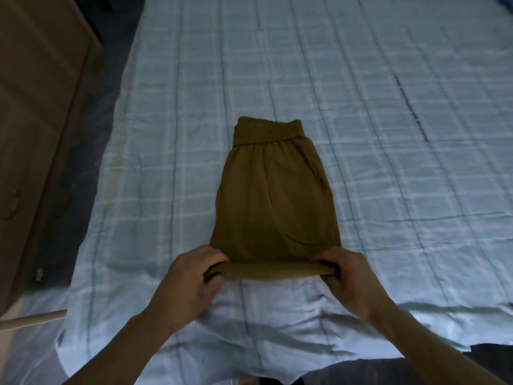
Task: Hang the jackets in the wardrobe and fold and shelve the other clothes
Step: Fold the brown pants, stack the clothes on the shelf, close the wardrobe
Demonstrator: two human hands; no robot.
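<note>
A brown cabinet [41, 112] stands at the left beside the bed [388, 107]. The left hand [184, 284] pinches the near left corner of the olive trousers [273, 195], fingers curled tight on the folded edge. The right hand [348, 276] grips the near right corner likewise; the trousers lie flat mid-bed, waistband far.

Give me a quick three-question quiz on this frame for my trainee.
1. True or false: the shorts lie on the bed with the waistband at the far end.
2. Which part do the left hand and right hand grip? A) waistband B) near folded edge C) pocket
3. Fill in: left of the bed stands a brown wooden ____.

Key:
1. True
2. B; each hand pinches one end of the near edge
3. cabinet
</note>
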